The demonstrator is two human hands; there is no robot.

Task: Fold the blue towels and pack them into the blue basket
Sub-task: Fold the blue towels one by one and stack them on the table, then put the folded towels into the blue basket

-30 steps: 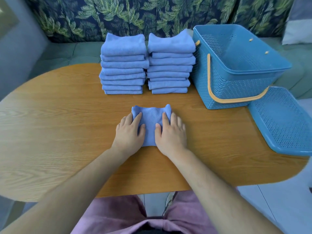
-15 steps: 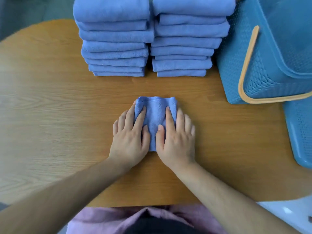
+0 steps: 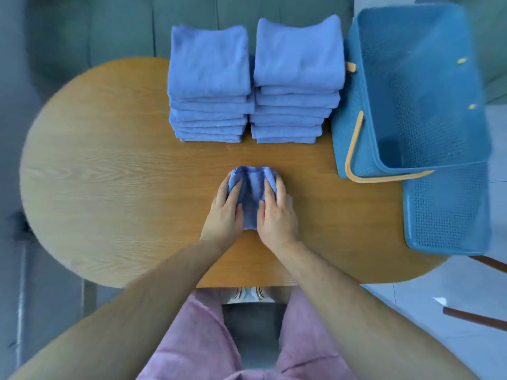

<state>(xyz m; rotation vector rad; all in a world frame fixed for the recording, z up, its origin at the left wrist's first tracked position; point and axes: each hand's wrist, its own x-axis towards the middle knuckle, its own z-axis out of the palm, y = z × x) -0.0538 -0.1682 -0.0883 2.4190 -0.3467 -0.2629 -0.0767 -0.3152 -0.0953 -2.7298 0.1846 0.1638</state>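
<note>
A small folded blue towel (image 3: 251, 193) lies in the middle of the wooden table (image 3: 115, 182). My left hand (image 3: 223, 212) grips its left side and my right hand (image 3: 277, 215) grips its right side, fingers curled over the edges and squeezing the towel narrower. Behind it stand two stacks of folded blue towels, the left stack (image 3: 210, 86) and the right stack (image 3: 297, 75). The blue basket (image 3: 354, 133) with an orange handle stands at the table's right end, nothing visible inside it.
A blue perforated lid (image 3: 444, 209) lies flat in front of the basket at the table's right edge. A green sofa (image 3: 109, 28) runs behind the table. My pink-clad legs show below the near edge, and brown chair legs (image 3: 474, 319) at lower right.
The camera has tilted to look more steeply down. My hands went from pressing flat on the towel to gripping its sides, bunching it narrower.
</note>
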